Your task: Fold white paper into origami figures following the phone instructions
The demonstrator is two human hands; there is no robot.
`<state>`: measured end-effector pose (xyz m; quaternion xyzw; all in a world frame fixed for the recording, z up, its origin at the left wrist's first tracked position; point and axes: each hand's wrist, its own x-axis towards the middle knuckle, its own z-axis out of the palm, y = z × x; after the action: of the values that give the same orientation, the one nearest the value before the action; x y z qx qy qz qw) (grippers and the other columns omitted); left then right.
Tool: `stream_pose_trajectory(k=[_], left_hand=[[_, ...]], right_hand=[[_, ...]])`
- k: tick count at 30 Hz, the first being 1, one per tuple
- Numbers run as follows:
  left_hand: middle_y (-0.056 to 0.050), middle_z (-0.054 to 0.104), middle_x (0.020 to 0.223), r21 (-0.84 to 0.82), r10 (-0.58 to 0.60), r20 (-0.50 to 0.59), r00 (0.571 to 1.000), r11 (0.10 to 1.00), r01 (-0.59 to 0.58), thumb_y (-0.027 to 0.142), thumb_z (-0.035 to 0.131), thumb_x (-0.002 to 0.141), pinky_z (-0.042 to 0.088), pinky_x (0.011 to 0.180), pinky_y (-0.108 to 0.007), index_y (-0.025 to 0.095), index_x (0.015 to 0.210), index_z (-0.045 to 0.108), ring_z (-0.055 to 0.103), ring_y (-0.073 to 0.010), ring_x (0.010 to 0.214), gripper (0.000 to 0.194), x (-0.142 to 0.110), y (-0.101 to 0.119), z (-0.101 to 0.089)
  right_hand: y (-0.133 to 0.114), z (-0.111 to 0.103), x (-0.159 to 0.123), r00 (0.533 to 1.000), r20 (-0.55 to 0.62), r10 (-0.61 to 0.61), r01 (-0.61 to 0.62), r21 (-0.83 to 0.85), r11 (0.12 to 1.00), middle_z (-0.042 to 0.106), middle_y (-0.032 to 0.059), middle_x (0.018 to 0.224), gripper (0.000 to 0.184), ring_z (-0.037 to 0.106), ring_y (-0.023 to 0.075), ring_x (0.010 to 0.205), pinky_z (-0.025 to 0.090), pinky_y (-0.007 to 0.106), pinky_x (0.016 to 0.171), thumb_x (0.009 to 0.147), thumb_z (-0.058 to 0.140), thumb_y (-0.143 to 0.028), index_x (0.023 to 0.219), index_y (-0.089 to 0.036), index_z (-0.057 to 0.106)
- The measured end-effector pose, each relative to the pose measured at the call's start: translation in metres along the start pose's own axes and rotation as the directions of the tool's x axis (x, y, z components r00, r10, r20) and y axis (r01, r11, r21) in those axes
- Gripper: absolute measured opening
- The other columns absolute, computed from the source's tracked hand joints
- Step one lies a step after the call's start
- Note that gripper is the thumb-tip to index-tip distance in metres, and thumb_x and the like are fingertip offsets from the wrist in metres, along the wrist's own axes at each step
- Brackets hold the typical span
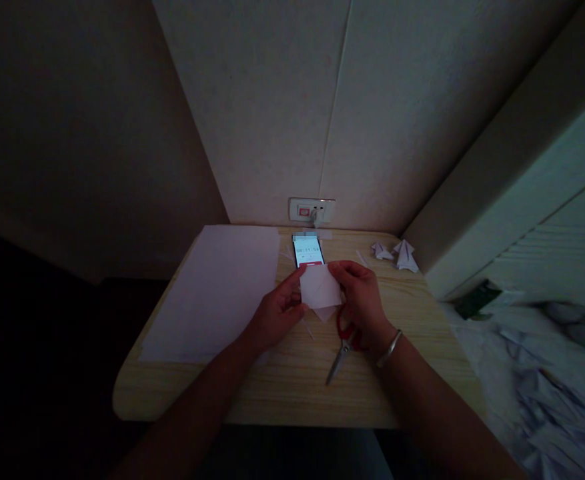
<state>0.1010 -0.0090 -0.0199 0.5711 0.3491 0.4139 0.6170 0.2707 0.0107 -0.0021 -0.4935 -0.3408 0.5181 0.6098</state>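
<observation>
Between my two hands is a small white piece of paper [319, 287], held up above the table. My left hand [277, 310] grips its left edge, thumb low and fingers near the upper corner. At the upper right corner, my right hand [362, 290] pinches it between thumb and fingers. Another bit of paper [325, 313] shows just below the held one. Scissors [343, 350] with red handles lie under my right hand, blades pointing toward me. Behind the paper stands a lit phone [308, 249] with a timer on its screen, its lower part hidden.
A stack of large white sheets [222, 287] covers the table's left side. Two folded paper shapes [405, 256] sit at the back right, and thin paper strips lie about. A wall socket [312, 210] is behind the wooden table [292, 407]. Crumpled papers [552, 413] lie at lower right.
</observation>
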Motion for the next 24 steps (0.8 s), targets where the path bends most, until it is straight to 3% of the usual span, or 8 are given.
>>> stream_pose_trajectory(k=[5, 9, 11, 15, 18, 24], left_hand=[[-0.010, 0.052, 0.133, -0.006, -0.012, -0.008, 1.000, 1.000, 0.012, 0.020, 0.065, 0.073, 0.048, 0.072, -0.021, 0.026, 0.143, 0.027, 0.062, -0.0118, 0.083, 0.080, 0.0005, 0.0031, -0.0005], [-0.014, 0.051, 0.133, -0.074, -0.065, -0.045, 0.997, 0.995, 0.061, 0.023, 0.073, 0.066, 0.048, 0.064, -0.020, 0.029, 0.146, 0.014, 0.063, -0.0111, 0.075, 0.099, 0.0041, -0.0027, -0.0028], [-0.015, 0.048, 0.136, -0.132, -0.084, -0.082, 0.993, 0.989, 0.073, 0.024, 0.076, 0.061, 0.050, 0.068, -0.023, 0.028, 0.144, 0.020, 0.064, -0.0129, 0.080, 0.101, 0.0059, -0.0046, -0.0032], [-0.014, 0.063, 0.118, -0.169, -0.143, 0.023, 0.990, 0.975, 0.144, 0.032, 0.073, 0.066, 0.050, 0.081, -0.030, 0.017, 0.125, 0.049, 0.064, -0.0194, 0.095, 0.066, 0.0057, -0.0003, -0.0013], [-0.009, 0.068, 0.107, -0.151, -0.170, 0.076, 0.983, 0.972, 0.180, 0.037, 0.070, 0.069, 0.051, 0.078, -0.031, 0.017, 0.114, 0.058, 0.065, -0.0207, 0.094, 0.050, 0.0034, 0.0046, -0.0002], [-0.004, 0.070, 0.077, -0.021, -0.263, -0.091, 0.961, 0.965, 0.262, 0.038, 0.064, 0.074, 0.050, 0.055, -0.025, 0.014, 0.082, 0.063, 0.067, -0.0163, 0.065, 0.025, 0.0044, 0.0012, -0.0012]], right_hand=[[0.0019, 0.0002, -0.0008, 1.000, 0.010, -0.016, 0.016, -0.020, 1.000, 0.066, -0.0001, 0.062, 0.020, 0.052, 0.0117, 0.053, 0.040, 0.024, 0.050, 0.061, 0.075, -0.034, 0.068, -0.017, 0.068], [0.0044, -0.0015, 0.0008, 1.000, 0.010, -0.012, 0.012, -0.013, 1.000, 0.064, -0.0017, 0.059, 0.020, 0.050, 0.0111, 0.050, 0.038, 0.024, 0.048, 0.061, 0.075, -0.036, 0.067, -0.017, 0.067], [0.0048, -0.0030, 0.0023, 1.000, -0.007, -0.023, 0.023, 0.003, 1.000, 0.062, -0.0029, 0.058, 0.020, 0.049, 0.0104, 0.050, 0.037, 0.023, 0.047, 0.061, 0.075, -0.035, 0.066, -0.018, 0.067], [0.0035, -0.0049, 0.0041, 0.998, -0.022, -0.053, 0.053, -0.006, 0.999, 0.061, -0.0033, 0.058, 0.019, 0.047, 0.0098, 0.050, 0.036, 0.022, 0.046, 0.062, 0.074, -0.035, 0.066, -0.018, 0.066], [0.0012, -0.0042, 0.0028, 0.997, -0.018, -0.075, 0.074, -0.073, 0.995, 0.061, -0.0027, 0.058, 0.019, 0.048, 0.0103, 0.050, 0.036, 0.023, 0.047, 0.063, 0.073, -0.035, 0.065, -0.018, 0.067], [-0.0006, -0.0004, -0.0021, 0.996, 0.036, -0.079, 0.083, -0.145, 0.986, 0.063, -0.0014, 0.059, 0.020, 0.049, 0.0114, 0.052, 0.037, 0.024, 0.049, 0.063, 0.073, -0.037, 0.065, -0.018, 0.068]])
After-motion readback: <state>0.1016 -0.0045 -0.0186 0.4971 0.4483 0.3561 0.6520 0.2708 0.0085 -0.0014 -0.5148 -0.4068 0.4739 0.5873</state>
